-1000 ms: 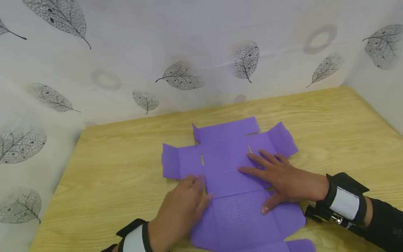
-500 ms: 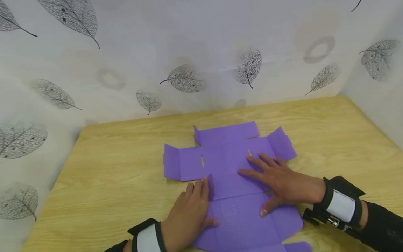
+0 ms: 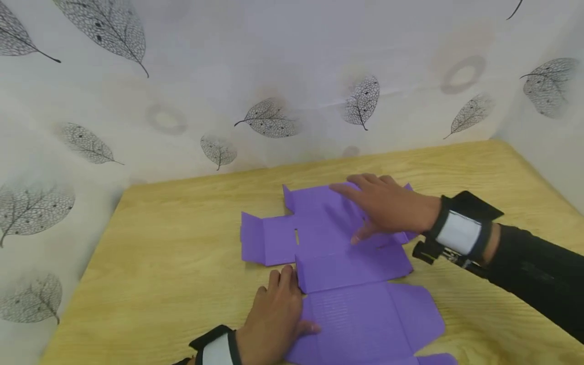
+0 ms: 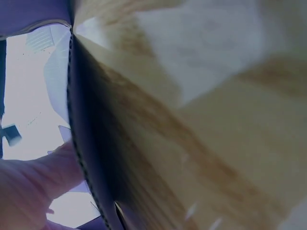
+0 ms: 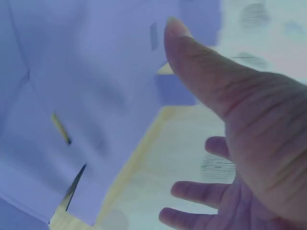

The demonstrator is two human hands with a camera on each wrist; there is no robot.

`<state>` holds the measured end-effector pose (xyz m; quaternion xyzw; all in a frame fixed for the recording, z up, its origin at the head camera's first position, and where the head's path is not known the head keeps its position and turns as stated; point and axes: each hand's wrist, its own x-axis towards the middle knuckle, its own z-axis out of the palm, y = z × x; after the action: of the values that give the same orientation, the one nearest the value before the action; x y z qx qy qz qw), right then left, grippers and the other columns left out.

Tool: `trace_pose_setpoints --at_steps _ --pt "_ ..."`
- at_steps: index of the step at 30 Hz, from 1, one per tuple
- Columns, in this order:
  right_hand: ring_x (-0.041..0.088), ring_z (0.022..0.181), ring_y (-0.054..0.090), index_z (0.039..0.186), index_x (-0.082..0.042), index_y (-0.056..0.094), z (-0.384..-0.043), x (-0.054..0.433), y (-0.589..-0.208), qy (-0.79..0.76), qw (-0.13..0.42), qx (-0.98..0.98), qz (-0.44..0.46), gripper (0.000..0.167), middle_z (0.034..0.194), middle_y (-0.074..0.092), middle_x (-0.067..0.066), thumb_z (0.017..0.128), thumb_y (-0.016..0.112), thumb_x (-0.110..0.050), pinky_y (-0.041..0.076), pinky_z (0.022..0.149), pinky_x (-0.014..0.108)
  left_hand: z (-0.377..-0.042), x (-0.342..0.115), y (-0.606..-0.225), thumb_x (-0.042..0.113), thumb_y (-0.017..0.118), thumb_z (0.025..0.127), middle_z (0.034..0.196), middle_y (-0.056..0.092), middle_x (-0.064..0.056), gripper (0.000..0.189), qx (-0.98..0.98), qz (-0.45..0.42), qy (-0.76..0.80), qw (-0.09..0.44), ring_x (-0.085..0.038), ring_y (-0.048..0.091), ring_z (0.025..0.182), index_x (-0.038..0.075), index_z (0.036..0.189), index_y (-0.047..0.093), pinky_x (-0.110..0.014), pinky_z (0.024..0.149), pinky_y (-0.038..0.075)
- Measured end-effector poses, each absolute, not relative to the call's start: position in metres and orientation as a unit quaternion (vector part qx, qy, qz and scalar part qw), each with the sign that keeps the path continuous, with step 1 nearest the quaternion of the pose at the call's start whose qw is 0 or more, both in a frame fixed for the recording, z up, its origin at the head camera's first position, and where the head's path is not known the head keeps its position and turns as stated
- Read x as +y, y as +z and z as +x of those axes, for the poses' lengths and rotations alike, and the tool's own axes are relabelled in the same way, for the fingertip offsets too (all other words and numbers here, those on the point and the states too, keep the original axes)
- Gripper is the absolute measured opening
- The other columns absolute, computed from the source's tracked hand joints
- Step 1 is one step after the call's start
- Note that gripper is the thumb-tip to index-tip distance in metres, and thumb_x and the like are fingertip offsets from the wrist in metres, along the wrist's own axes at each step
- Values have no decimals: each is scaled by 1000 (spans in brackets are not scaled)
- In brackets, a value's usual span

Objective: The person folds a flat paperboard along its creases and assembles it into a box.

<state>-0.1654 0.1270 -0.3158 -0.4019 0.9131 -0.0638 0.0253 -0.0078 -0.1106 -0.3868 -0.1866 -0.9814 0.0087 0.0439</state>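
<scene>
An unfolded purple corrugated cardboard box (image 3: 353, 314) lies on the wooden table, several flaps tilted up. My left hand (image 3: 276, 314) is at its left edge, fingers fairly straight against a small raised flap (image 3: 300, 276). The left thumb extends over the side panel; in the left wrist view that thumb (image 4: 60, 172) is beside the cardboard's corrugated edge. Over the upper right part of the box hovers my right hand (image 3: 388, 205), fingers spread and holding nothing. It hides part of the right side panel. In the right wrist view, its thumb (image 5: 201, 67) is extended above a slotted panel.
The light wooden tabletop (image 3: 182, 243) stretches out around the cardboard. Behind it and at both sides hangs a pale cloth (image 3: 301, 61) printed with leaves. Black bands with white patches are on both wrists.
The right hand has lifted off the cardboard and moved away from me, up and left. The left hand let go of the small flap and moved to its outer side; the flap now stands up.
</scene>
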Motion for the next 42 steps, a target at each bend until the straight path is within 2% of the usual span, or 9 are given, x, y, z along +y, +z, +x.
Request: trace_pose_setpoints --at_steps 5,9,14,18,27,32,36,39,42 --pt "55 132 42 155 -3 33 -198 109 -341 -46 87 923 -372 118 145 45 32 65 89 -56 34 102 73 -6 -110 -390 72 78 56 107 50 -8 100 -984 -178 19 25 -22 47 88 -8 114 66 -30 52 39" --pt "55 133 40 155 1 29 -215 106 -356 -63 122 924 -357 120 145 44 31 66 89 -54 32 104 72 -6 -110 -391 73 77 58 104 48 -7 99 -982 -185 25 25 -22 45 87 -8 114 67 -30 51 38" --pt "50 119 49 151 3 36 -224 106 -359 -69 89 923 -367 120 132 48 26 62 90 -56 35 99 70 -7 -110 -391 78 73 55 103 48 -6 104 -979 -188 53 62 -21 45 85 -7 115 67 -29 50 37" --pt "43 108 49 146 3 41 -223 109 -361 -86 59 919 -381 113 123 47 21 62 91 -53 37 97 67 -7 -109 -391 80 72 52 101 48 -5 105 -977 -184 69 85 -21 45 83 -6 113 67 -29 49 37" --pt "47 116 52 140 6 42 -206 118 -368 -114 16 902 -415 98 123 53 22 68 90 -39 36 104 66 -6 -108 -393 79 73 50 101 48 -5 103 -977 -180 71 92 -20 45 83 -4 110 68 -29 48 37" --pt "46 118 52 140 6 42 -186 128 -366 -120 -11 892 -436 96 123 55 21 71 89 -42 36 106 62 -7 -106 -391 80 73 50 109 52 -7 103 -977 -180 72 88 -21 47 86 -5 108 70 -30 49 40" --pt "44 124 48 142 6 41 -178 130 -365 -123 -12 893 -434 101 128 53 22 71 88 -48 31 110 61 -8 -106 -387 76 77 51 113 52 -9 103 -983 -171 35 59 -23 47 88 -8 110 67 -30 47 42" --pt "43 127 45 143 6 39 -176 130 -366 -116 -7 894 -432 106 131 51 22 68 89 -50 27 112 61 -7 -110 -382 64 84 59 120 50 -13 105 -986 -153 -70 -8 -27 49 97 -10 128 55 -32 51 48" --pt "41 125 45 141 7 38 -176 129 -369 -100 -18 891 -442 109 128 50 21 65 90 -51 28 110 61 -6 -118 -378 53 87 69 116 50 -14 96 -972 -129 -181 -77 -30 54 97 -5 134 46 -37 55 52"
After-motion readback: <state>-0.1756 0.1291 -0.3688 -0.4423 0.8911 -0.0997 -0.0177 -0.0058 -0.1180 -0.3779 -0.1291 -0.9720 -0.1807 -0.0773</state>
